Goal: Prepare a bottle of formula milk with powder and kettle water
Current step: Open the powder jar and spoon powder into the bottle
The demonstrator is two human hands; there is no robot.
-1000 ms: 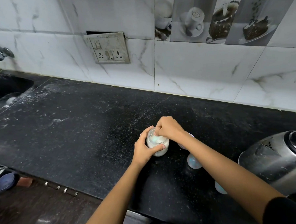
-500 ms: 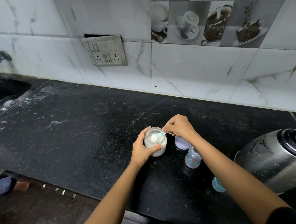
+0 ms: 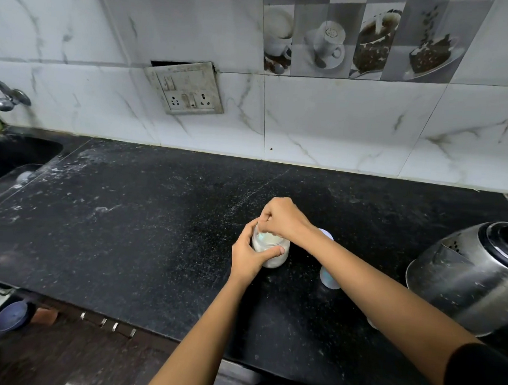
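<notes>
1. Your left hand [image 3: 248,258] is wrapped around the powder jar [image 3: 273,252], thumb across its near side and fingers curled behind it; the jar stands upright on the black counter [image 3: 127,230].
2. Your right hand [image 3: 283,220] is bunched over the jar's open mouth, fingertips drawn together and dipped toward the white powder. What they pinch is hidden by the knuckles, so I cannot tell.
3. The baby bottle [image 3: 329,277] stands on the counter just right of the jar, largely covered by your right forearm; only its lower body shows.
4. A pale round lid [image 3: 327,234] shows behind your right wrist, partly hidden.
5. The steel kettle [image 3: 472,277] sits at the right edge of the counter, well apart from the jar, lid opening facing up.
6. A socket plate [image 3: 187,88] hangs tilted on the tiled wall; a tap [image 3: 7,97] and a sink [image 3: 16,156] are at far left.
</notes>
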